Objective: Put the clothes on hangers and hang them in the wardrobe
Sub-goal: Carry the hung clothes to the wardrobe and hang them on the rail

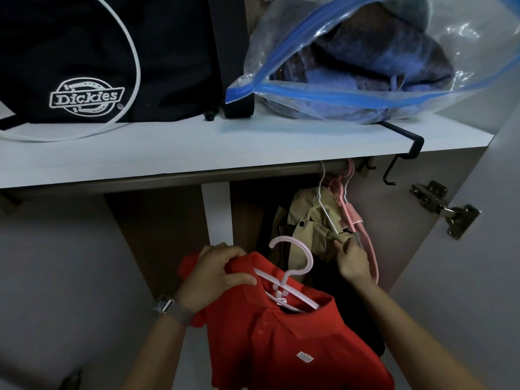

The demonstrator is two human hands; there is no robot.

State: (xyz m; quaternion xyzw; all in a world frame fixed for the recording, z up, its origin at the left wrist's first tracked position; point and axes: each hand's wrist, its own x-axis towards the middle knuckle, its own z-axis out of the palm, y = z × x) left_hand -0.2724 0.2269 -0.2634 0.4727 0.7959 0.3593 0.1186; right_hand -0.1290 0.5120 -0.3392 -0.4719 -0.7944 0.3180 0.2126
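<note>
My left hand (216,273) grips red polo shirt (278,342), already on pink hanger (292,266), below rail (253,170). Right hand (353,261) pinches beige garment (312,218), hanging. Next, I think: lift hook onto rail, into gap.

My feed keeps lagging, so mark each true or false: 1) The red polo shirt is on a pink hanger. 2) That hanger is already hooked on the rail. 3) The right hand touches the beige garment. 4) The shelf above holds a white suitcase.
1) True: the red polo shirt sits on the pink hanger.
2) False: the left hand holds it below the rail, hook free.
3) True: the right hand pinches the beige garment.
4) False: the shelf holds a black Dickies bag and a clear storage bag.
</note>
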